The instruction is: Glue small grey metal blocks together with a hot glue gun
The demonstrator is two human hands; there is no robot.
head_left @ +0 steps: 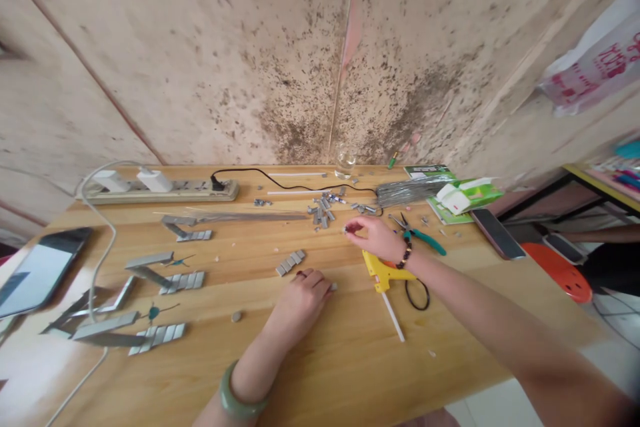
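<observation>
My left hand [301,301] rests on the wooden table [350,360], fingers curled downward, with a small grey piece [333,287] beside its fingertips; what lies under the fingers is hidden. Just beyond it lies a short row of joined grey blocks [290,263]. My right hand [373,235] hovers over the table with thumb and fingertips pinched on a tiny dark piece [346,230]. Loose grey blocks [323,211] are scattered ahead of it. Under my right wrist lies a yellow glue gun [380,271] with a white glue stick [393,317] sticking out.
Grey folded assemblies [170,281] and a tablet [43,270] lie left. A power strip [200,190] and glass [345,163] stand at the back. Right are pliers [425,238], wires [410,191], a tissue pack [470,195] and a phone [497,233]. Another person's arm [565,235] shows far right.
</observation>
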